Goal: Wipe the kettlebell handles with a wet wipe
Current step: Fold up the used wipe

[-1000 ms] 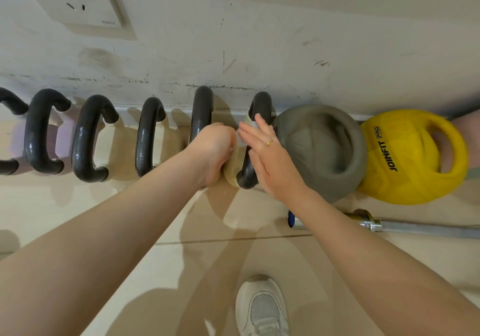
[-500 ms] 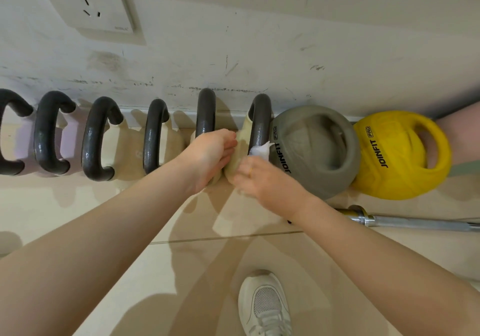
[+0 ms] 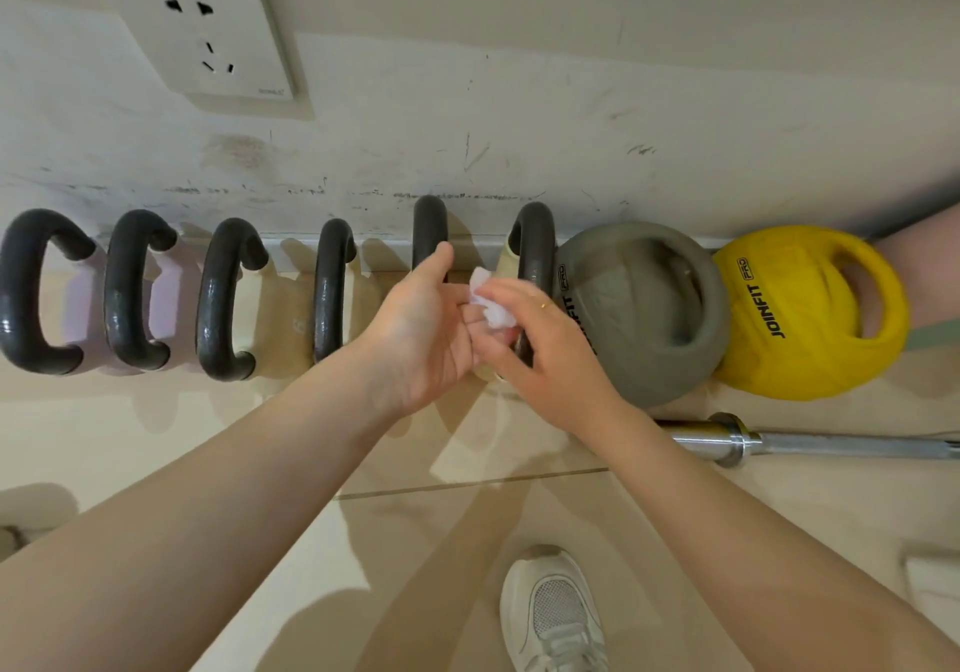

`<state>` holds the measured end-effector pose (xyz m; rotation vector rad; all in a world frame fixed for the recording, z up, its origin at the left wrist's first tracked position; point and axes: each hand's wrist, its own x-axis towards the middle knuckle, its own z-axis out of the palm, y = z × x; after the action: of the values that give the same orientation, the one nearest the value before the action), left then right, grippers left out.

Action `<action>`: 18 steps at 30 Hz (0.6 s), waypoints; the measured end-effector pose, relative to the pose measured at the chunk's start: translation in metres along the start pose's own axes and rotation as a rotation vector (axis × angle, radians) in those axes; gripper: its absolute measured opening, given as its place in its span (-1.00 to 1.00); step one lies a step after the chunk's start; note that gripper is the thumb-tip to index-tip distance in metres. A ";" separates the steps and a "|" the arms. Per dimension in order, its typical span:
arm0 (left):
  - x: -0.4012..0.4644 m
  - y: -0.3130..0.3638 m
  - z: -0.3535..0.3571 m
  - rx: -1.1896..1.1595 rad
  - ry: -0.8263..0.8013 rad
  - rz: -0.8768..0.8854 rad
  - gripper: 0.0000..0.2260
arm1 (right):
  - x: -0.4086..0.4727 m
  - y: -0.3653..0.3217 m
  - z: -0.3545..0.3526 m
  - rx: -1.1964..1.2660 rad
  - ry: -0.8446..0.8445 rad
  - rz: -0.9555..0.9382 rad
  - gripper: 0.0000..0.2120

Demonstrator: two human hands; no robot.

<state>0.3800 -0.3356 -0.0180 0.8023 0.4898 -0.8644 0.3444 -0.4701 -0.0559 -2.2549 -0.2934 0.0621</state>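
Both hands have come off the handles since a second ago: the left hand [image 3: 426, 328], which was then wrapped round the fifth black handle [image 3: 430, 227], now lies palm up with its fingers relaxed and apart, just in front of that handle. Meanwhile the right hand [image 3: 540, 354] has drawn back from the sixth black handle [image 3: 537, 245] and pinches the crumpled white wet wipe [image 3: 488, 302] between thumb and fingertips, pressing it against the left hand's fingers. That wipe sits at the centre of the view, between the fifth and sixth handles and a little nearer the camera than both.

Six kettlebells stand in a row against the scuffed wall [image 3: 519, 115], running from 9 o'clock to just past centre; the first four handles [image 3: 218, 302] are at 9 o'clock of the hands. At 3 o'clock of the hands lies a grey JOINFIT ball [image 3: 644, 318], touching the sixth handle, and beyond it, still at 3 o'clock, a yellow JOINFIT ball [image 3: 795, 308] touches the grey one. A steel barbell end [image 3: 727, 437] lies on the tiled floor [image 3: 156, 427] at about 4 o'clock. A white wall socket [image 3: 208, 32] is at 11 o'clock, and a white shoe [image 3: 550, 614] shows at 6 o'clock.
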 end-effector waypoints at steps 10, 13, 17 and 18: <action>-0.030 0.002 0.001 0.637 0.053 -0.053 -0.59 | -0.014 -0.038 -0.015 0.035 0.051 0.273 -0.85; -0.040 0.008 0.005 0.776 0.065 0.013 -0.70 | -0.019 -0.057 -0.024 0.180 0.218 0.376 -0.90; -0.051 0.000 0.020 0.862 -0.039 0.047 -0.78 | -0.037 -0.072 -0.047 0.166 0.405 0.453 -0.85; -0.055 -0.004 0.029 0.814 -0.094 0.033 -0.79 | -0.042 -0.075 -0.053 0.146 0.440 0.440 -0.80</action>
<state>0.3475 -0.3337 0.0347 1.4954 0.0173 -1.0744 0.2970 -0.4730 0.0338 -2.0821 0.4282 -0.1747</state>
